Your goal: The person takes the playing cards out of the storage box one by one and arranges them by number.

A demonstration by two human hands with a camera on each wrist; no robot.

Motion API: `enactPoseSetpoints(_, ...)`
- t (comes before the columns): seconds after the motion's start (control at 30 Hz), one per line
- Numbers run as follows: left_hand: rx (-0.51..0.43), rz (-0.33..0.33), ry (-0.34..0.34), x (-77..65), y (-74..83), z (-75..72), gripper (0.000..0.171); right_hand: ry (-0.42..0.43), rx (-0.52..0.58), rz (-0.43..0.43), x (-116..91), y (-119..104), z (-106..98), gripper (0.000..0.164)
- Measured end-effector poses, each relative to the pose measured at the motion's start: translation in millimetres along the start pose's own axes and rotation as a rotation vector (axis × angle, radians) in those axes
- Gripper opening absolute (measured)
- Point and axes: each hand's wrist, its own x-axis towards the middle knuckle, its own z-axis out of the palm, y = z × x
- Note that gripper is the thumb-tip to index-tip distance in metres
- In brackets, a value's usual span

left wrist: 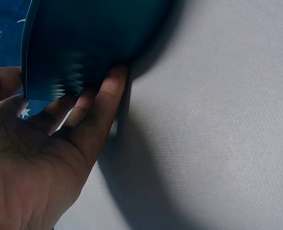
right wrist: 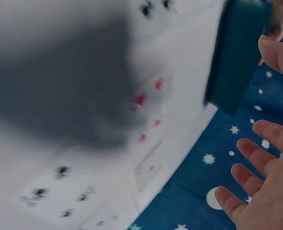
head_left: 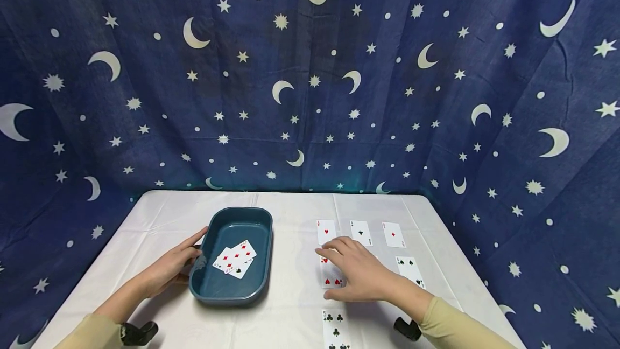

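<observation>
My left hand (head_left: 169, 269) is at the left side of a dark teal dish (head_left: 267, 263), its fingers (left wrist: 105, 98) against the dish's outer wall. Inside the dish lie a few playing cards (head_left: 236, 257): a diamonds card on top, a spades card partly covered. With fingers spread and holding nothing, my right hand (head_left: 360, 272) is over the cards on the table, nearest a hearts card (head_left: 329, 278) that it partly hides. A five of clubs (head_left: 336, 327) lies nearer me. In the right wrist view, the cards are blurred.
Along the far side lie the ace of hearts (head_left: 326, 232), ace of clubs (head_left: 360, 232) and ace of diamonds (head_left: 394, 235). A spades card (head_left: 408, 268) shows beyond my right forearm. White cloth covers the table (head_left: 293, 252); a starry curtain (head_left: 261, 123) hangs behind it.
</observation>
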Motion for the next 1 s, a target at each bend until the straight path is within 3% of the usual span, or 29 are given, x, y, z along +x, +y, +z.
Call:
enactPoseSetpoints(0.33,0.000,0.003,0.006,-2.9,1.0,2.2,0.068,0.011,-0.018,-0.034,51,-3,-7,0.084)
enactPoseSetpoints(1.0,0.008,-0.010,0.023,-0.8,0.6,2.1,0.068,-0.054,-0.043,-0.092,149,-47,-2,0.077)
